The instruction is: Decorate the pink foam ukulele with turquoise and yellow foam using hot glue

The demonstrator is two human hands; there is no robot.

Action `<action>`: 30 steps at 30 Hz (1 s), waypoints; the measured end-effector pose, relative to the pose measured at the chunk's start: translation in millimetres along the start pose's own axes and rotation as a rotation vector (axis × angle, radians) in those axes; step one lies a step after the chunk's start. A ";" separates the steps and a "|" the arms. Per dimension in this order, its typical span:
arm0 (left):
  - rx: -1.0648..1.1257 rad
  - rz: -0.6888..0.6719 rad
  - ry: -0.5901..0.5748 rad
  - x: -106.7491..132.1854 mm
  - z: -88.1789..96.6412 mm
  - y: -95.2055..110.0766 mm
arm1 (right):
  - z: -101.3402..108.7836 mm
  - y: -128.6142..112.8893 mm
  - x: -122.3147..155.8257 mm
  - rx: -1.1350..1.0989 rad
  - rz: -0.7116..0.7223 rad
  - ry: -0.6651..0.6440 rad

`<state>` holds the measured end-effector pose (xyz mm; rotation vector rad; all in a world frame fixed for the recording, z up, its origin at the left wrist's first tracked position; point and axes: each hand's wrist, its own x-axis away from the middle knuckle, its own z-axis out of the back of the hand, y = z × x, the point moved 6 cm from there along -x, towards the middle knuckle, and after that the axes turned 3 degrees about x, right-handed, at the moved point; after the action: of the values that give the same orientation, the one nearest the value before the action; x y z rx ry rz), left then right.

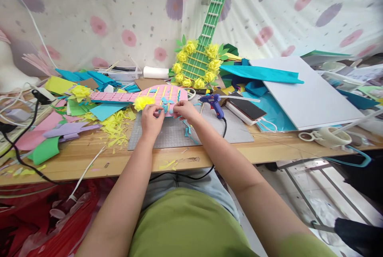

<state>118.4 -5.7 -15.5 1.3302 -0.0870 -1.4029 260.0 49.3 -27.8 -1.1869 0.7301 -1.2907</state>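
Observation:
A pink paper guitar (140, 97) with yellow strips and white strings lies flat on the grey cutting mat (143, 137). On its body sit a yellow paper flower (144, 102) and light blue paper pieces (166, 101). Over the front edge of the body, my left hand (152, 120) is closed, its fingertips pinching at a small blue paper piece (165, 108). My right hand (186, 110) faces it from the right with its fingers pressed together; whatever they hold is hidden. Blue scraps (187, 130) lie on the mat below the right hand.
A blue glue gun (213, 103) with its cord rests right of my hands, beside a phone (247, 106). Behind, a green guitar (196, 63) with yellow flowers leans on the curtain. Paper scraps (115, 127) spread left; a white board (308, 93) and tape roll (332, 136) lie right.

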 end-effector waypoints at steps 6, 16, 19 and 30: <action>0.001 0.003 -0.003 -0.4 -0.1 0.3 | -1.3 -1.4 0.3 0.016 0.046 0.027; -0.006 0.002 0.003 -0.7 0.4 -0.2 | 0.1 -4.9 -2.6 0.041 0.085 0.072; 0.003 0.021 0.001 -0.3 -0.1 -1.0 | -0.1 -3.8 0.6 -0.030 0.050 0.050; 0.019 0.043 0.008 -0.2 0.5 0.9 | -2.7 -0.4 -3.2 0.039 0.055 0.077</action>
<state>118.5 -6.2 -14.6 1.3420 -0.1228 -1.3634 256.8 51.7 -28.8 -1.0833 0.7847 -1.3047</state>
